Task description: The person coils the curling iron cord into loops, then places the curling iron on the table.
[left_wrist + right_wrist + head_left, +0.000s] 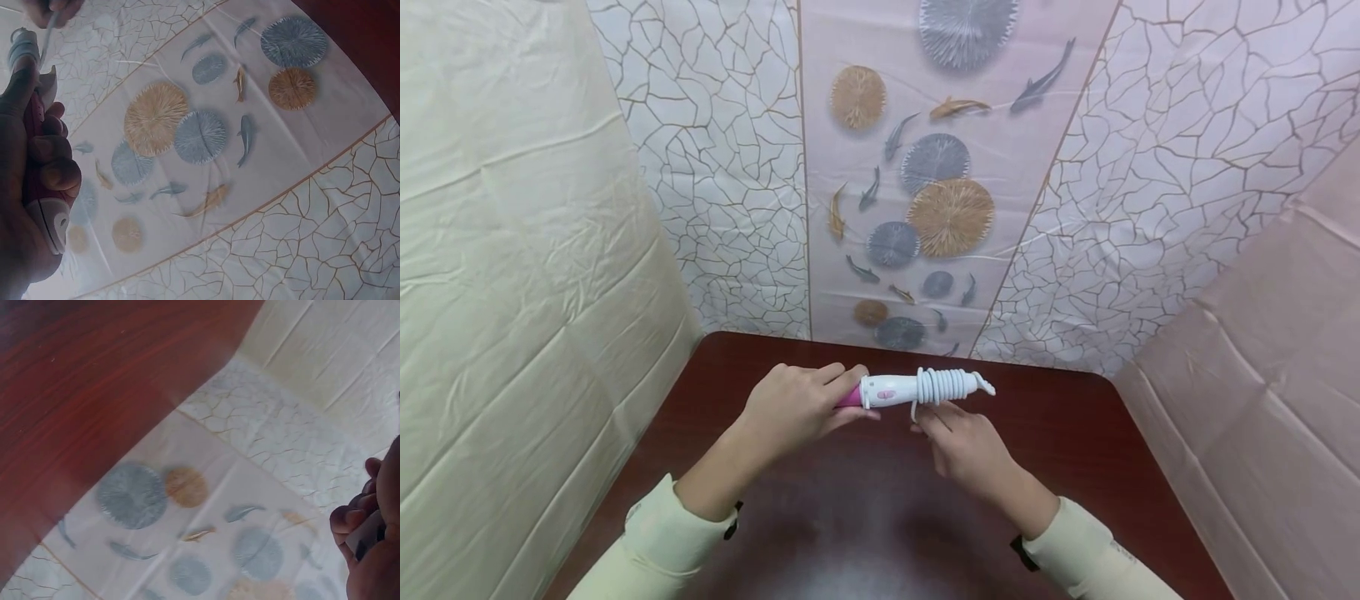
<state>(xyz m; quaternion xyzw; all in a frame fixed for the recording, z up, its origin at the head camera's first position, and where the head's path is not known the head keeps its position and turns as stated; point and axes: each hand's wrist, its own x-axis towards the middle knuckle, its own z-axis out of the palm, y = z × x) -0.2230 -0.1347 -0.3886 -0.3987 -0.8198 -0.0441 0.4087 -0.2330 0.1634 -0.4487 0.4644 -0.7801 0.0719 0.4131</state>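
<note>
A white and pink hair iron (pixel 891 391) is held level over the table, its white cord (pixel 946 385) wound in several coils round the handle. My left hand (pixel 805 400) grips its pink end; the left wrist view shows the fingers curled round the pink body (pixel 35 119). Below the coils, my right hand (pixel 966 442) pinches the loose end of the cord. In the right wrist view a small pale piece with dark spots (pixel 364 536) shows between the right hand's fingers (pixel 353 519), mostly hidden by them.
A dark red-brown table (pixel 865 500) lies beneath both hands. Behind its far edge hangs a patterned cloth (pixel 730 167) with fish and round leaf shapes. Cream padded walls (pixel 512 292) stand at the left and right sides.
</note>
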